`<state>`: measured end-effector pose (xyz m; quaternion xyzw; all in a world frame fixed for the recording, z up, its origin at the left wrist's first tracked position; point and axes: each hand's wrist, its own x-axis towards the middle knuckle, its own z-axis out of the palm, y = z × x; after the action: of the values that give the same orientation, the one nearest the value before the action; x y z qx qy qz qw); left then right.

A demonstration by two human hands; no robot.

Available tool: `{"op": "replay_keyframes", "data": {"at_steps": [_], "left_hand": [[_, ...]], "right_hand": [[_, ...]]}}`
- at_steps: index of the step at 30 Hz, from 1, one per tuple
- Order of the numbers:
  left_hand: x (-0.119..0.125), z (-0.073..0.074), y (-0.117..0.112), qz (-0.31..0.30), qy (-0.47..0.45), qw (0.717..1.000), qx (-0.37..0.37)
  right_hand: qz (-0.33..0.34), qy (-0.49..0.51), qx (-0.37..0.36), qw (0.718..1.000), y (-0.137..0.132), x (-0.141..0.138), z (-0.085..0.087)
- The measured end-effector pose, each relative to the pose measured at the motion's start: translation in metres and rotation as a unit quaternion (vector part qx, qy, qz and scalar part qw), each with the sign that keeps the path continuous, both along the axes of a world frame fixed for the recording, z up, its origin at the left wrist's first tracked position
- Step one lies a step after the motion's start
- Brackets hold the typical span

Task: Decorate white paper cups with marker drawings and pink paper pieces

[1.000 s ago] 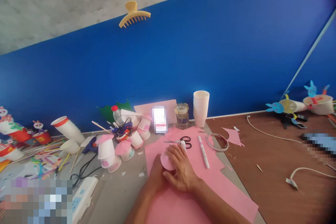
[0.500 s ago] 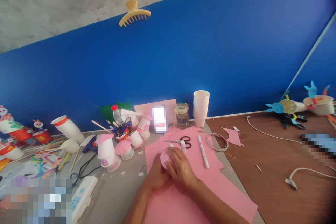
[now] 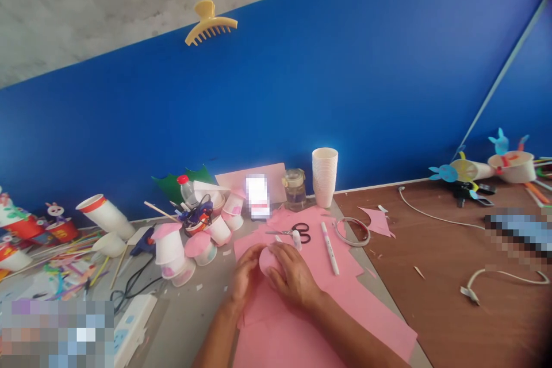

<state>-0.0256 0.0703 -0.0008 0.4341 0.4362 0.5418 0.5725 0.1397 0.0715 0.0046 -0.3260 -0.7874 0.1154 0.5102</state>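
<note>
Both my hands rest on a large pink paper sheet [image 3: 357,305] on the table. My left hand [image 3: 242,276] and my right hand [image 3: 295,276] curl together around a small cup with a round pink paper top [image 3: 268,260]. The fingers of each hand wrap its sides. Just beyond my fingers lie black-handled scissors [image 3: 297,232], a small white cap [image 3: 296,239] and a white marker pen [image 3: 329,240].
A stack of white paper cups [image 3: 325,177] and a glass jar [image 3: 295,189] stand by the blue partition [image 3: 345,98]. Pink-topped cups [image 3: 181,250], a glue gun [image 3: 144,241] and a power strip [image 3: 129,328] crowd the left. A tape ring [image 3: 353,232] and white cables [image 3: 487,279] lie right.
My left hand has come up from under the right one to grip the cup's left side. The view has shifted slightly to the right.
</note>
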Motion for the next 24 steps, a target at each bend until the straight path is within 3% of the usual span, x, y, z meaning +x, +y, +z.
{"op": "replay_keyframes", "data": {"at_steps": [4,9,12,20,24], "left_hand": [[0.006,0.004,0.0,0.034,-0.011,0.999,0.016],[0.011,0.008,-0.01,0.059,0.173,0.983,0.017],[0.013,0.012,-0.012,0.064,0.202,0.977,0.004],[0.011,0.02,-0.016,-0.031,0.189,0.981,0.039],[0.008,0.019,-0.014,-0.029,0.185,0.981,0.043]], "right_hand": [[0.008,-0.001,-0.005,1.0,-0.001,0.001,0.003],[-0.007,-0.009,-0.006,1.0,-0.002,0.0,-0.002],[-0.024,-0.004,0.012,1.0,-0.003,-0.001,-0.007],[0.011,0.003,-0.059,0.998,-0.001,0.002,-0.001],[0.032,0.008,-0.069,0.997,-0.001,0.003,0.0]]}}
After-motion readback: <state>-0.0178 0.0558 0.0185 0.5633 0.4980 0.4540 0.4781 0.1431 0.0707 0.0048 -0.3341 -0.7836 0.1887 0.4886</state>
